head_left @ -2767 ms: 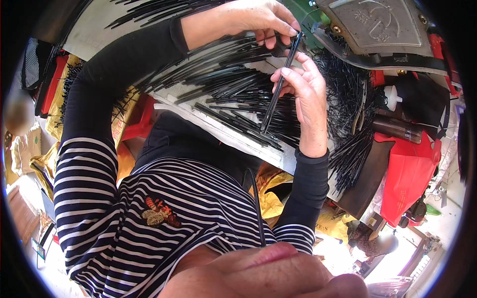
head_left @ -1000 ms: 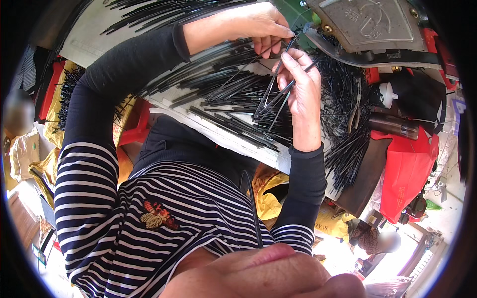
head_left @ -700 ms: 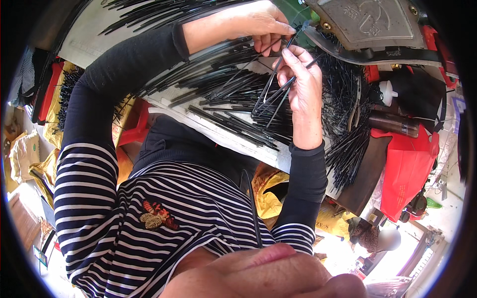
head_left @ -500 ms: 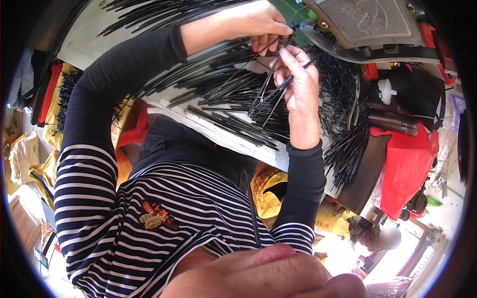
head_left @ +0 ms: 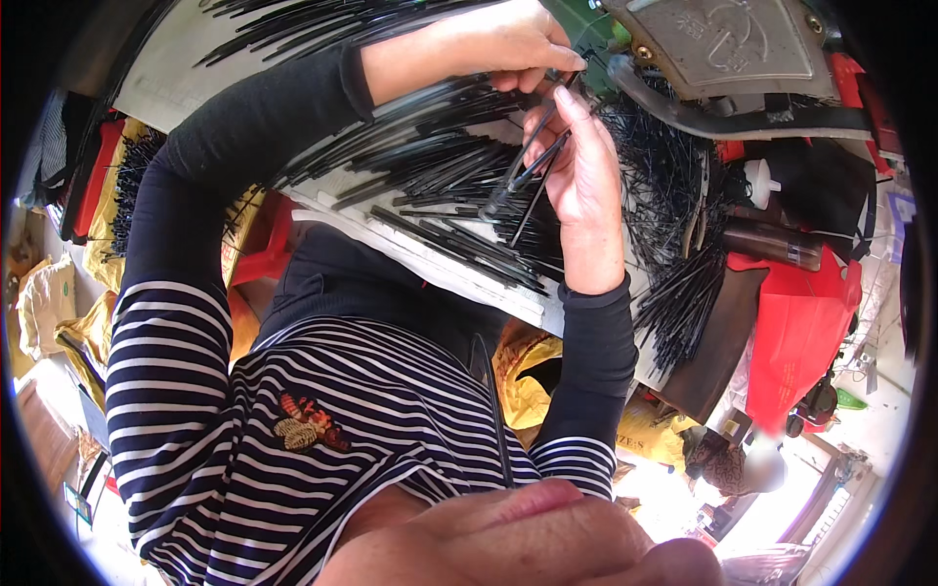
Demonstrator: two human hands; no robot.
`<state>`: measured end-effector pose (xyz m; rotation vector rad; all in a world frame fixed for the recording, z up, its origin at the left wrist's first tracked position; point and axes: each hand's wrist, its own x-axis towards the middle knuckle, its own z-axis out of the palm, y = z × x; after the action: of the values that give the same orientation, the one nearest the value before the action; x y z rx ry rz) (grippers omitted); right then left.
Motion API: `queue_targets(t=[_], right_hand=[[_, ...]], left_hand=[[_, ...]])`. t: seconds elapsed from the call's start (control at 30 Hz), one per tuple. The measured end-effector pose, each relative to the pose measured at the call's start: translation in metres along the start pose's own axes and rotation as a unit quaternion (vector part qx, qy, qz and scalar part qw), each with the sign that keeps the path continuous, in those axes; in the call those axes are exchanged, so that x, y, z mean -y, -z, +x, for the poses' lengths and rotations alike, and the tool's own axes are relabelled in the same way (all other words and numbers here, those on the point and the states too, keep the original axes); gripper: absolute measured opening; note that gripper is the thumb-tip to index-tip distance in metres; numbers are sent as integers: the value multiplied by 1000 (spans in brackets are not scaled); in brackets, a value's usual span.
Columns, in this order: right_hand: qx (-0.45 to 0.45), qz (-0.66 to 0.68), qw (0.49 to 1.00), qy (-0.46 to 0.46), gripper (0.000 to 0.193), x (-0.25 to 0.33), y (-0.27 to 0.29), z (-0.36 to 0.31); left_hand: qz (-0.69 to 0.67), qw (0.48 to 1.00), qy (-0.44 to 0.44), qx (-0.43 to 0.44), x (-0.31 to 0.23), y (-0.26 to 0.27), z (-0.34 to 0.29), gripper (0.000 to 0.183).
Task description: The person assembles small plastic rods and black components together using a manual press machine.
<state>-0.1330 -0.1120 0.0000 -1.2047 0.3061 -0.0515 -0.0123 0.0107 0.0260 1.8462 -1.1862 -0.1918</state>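
Note:
Several thin black rods (head_left: 528, 174) are gripped in my right hand (head_left: 584, 181), between the thumb and bent fingers, their lower ends slanting down to the left and partly blurred. My left hand (head_left: 513, 44) is closed close beside it, thumb and forefinger pinching the upper end of a rod. The two hands nearly touch at the fingertips. Beneath them, many loose black rods (head_left: 440, 176) lie spread over a pale worktable (head_left: 337, 200). To the right of my right hand is a dense heap of dark rods with spiky ends (head_left: 669, 186).
A metal machine (head_left: 728, 44) with a dark curved bar stands just beyond my hands at the upper right. Right of the table are a brown box (head_left: 718, 342), a dark bottle (head_left: 777, 241) and a red bag (head_left: 801, 327). Yellow sacks (head_left: 528, 381) sit below the table edge.
My left hand has shifted slightly right, its fingers now closer to the right hand's. My right hand has moved a little left, and its rods' lower ends have swung.

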Motion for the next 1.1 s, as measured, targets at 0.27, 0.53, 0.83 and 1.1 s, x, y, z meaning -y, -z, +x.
queue_targets(t=[0.27, 0.53, 0.83, 1.1], right_hand=[[-33, 9, 999, -41, 21, 9, -2, -25], [-132, -142, 980, -51, 28, 40, 79, -99], [-382, -713, 589, 0, 31, 98, 194, -169], [-274, -686, 670, 72, 26, 70, 132, -127]], left_hand=[[-124, 981, 99, 112, 5, 12, 9, 36], [-76, 960, 91, 254, 5, 11, 7, 29], [109, 975, -36, 191, -5, -2, -10, 18], [138, 966, -31, 215, -17, -14, -12, 21]])
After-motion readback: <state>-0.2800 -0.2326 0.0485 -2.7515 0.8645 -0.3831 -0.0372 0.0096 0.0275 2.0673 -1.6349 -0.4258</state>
